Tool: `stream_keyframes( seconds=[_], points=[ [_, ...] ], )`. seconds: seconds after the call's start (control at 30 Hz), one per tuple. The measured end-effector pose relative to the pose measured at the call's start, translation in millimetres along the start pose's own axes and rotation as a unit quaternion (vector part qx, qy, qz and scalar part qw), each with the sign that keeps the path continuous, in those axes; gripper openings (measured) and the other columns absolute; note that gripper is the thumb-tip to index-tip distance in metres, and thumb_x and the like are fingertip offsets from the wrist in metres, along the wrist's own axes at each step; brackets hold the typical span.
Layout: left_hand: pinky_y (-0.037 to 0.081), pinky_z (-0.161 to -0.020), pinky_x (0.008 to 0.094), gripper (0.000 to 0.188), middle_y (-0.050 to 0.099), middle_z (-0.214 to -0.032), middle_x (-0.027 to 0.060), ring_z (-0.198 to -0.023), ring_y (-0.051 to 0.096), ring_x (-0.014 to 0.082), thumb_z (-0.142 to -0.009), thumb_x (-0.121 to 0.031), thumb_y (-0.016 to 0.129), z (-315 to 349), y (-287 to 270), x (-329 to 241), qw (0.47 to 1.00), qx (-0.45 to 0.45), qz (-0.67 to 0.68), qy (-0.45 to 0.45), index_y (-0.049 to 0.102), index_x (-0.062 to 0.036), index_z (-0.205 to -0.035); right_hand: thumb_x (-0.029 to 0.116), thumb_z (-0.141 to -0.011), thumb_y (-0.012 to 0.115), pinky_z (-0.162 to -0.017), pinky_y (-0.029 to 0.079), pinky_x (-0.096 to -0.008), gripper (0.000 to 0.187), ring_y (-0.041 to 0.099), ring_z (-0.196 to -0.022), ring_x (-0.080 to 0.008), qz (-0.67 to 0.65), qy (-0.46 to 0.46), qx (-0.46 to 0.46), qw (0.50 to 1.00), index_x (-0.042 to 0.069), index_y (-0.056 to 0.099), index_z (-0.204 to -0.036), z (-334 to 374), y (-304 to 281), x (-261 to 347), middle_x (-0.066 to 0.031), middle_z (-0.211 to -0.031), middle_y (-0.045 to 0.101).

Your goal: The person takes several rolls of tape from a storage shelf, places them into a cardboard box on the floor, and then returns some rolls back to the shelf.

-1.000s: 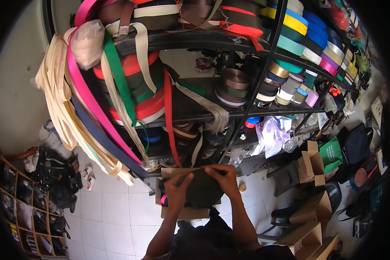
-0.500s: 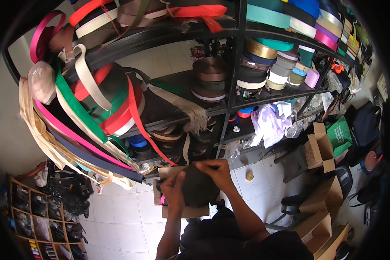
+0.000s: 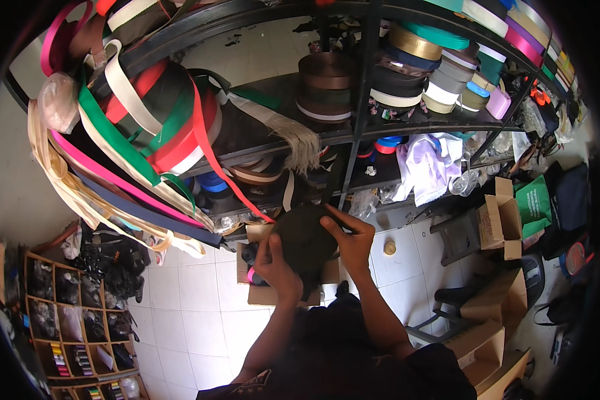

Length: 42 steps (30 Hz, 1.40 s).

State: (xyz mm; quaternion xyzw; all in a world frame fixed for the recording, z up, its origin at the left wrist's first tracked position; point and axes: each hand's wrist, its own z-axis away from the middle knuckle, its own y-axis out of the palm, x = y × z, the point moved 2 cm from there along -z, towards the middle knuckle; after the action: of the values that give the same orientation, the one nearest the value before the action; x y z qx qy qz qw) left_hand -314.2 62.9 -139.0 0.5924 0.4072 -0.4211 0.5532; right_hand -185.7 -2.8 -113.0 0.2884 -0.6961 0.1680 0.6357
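A dark olive, round flat roll of webbing point(image 3: 303, 241) is held up between my two hands, in front of the lower shelf. My left hand point(image 3: 277, 272) grips its left edge, thumb pointing up. My right hand point(image 3: 353, 241) grips the right edge, the thumb lying over the near face and the fingers mostly behind. Below the roll, an open cardboard box point(image 3: 283, 297) stands on the floor, partly covered by the roll and my hands; dark and pink items show at its left side.
A black shelf rack point(image 3: 260, 150) spans the front, stacked with webbing rolls point(image 3: 327, 87). A red strap point(image 3: 207, 143) and cream straps point(image 3: 67, 180) hang down at left. A cubby shelf point(image 3: 80, 303) stands lower left. Cardboard boxes point(image 3: 500, 223) and a dark stool point(image 3: 440, 327) are at right.
The roll is higher and tilted, showing more of its round face. My right hand has shifted slightly right and down its edge. The whole view has shifted a little.
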Motion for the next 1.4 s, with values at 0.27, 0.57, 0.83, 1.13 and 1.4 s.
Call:
stream_keyframes(
  seconds=[0.27, 0.57, 0.83, 1.13, 1.4],
  points=[
    [0.049, -0.078, 0.0261, 0.029, 0.068, -0.093, 0.0073, -0.083, 0.061, 0.0123, -0.095, -0.023, 0.062, -13, -15, 3, 0.996, 0.036, 0.068, -0.044, 0.067, 0.0054, -0.102, 0.011, -0.080, 0.078, -0.081, 0.050, -0.0233, 0.024, 0.066, -0.086, -0.0110, -0.115, 0.056, 0.036, 0.991, -0.001, 0.073, -0.101, -3, -5, -1, -0.0086, -0.094, 0.072],
    [0.052, -0.073, 0.0257, 0.039, 0.065, -0.095, 0.0055, -0.085, 0.063, 0.0128, -0.097, -0.038, 0.057, 10, 11, 11, 0.987, -0.098, 0.117, -0.053, 0.065, -0.0004, -0.101, 0.016, -0.088, 0.071, -0.081, 0.048, -0.0241, 0.025, 0.064, -0.087, -0.0119, -0.103, -0.025, -0.185, 0.977, -0.003, 0.071, -0.104, 22, 34, -5, -0.0089, -0.095, 0.072],
    [0.047, -0.077, 0.0268, 0.038, 0.065, -0.092, 0.0067, -0.085, 0.060, 0.0128, -0.093, -0.034, 0.063, -22, 6, -26, 0.955, 0.262, -0.123, -0.059, 0.064, 0.0031, -0.101, 0.012, -0.086, 0.071, -0.084, 0.048, -0.0254, 0.018, 0.066, -0.090, -0.0125, 0.048, -0.022, 0.099, 0.994, 0.002, 0.074, -0.101, -18, -8, 13, -0.0090, -0.096, 0.073],
    [0.048, -0.082, 0.0274, 0.042, 0.062, -0.100, 0.0067, -0.091, 0.060, 0.0142, -0.091, -0.033, 0.066, -28, 19, -14, 0.994, 0.080, 0.012, -0.068, 0.060, 0.0013, -0.114, 0.018, -0.090, 0.070, -0.085, 0.048, -0.0264, 0.024, 0.066, -0.092, -0.0148, 0.038, -0.025, -0.040, 0.998, 0.000, 0.072, -0.106, -2, 29, 25, -0.0108, -0.099, 0.073],
    [0.043, -0.085, 0.0283, 0.040, 0.063, -0.096, 0.0077, -0.090, 0.056, 0.0133, -0.093, -0.034, 0.063, -13, 20, -32, 0.988, 0.077, -0.080, -0.106, 0.062, 0.0028, -0.109, 0.019, -0.091, 0.068, -0.082, 0.049, -0.0258, 0.025, 0.066, -0.090, -0.0153, -0.021, -0.062, -0.034, 0.997, 0.000, 0.072, -0.106, -22, -6, 19, -0.0119, -0.098, 0.073]
  ],
)
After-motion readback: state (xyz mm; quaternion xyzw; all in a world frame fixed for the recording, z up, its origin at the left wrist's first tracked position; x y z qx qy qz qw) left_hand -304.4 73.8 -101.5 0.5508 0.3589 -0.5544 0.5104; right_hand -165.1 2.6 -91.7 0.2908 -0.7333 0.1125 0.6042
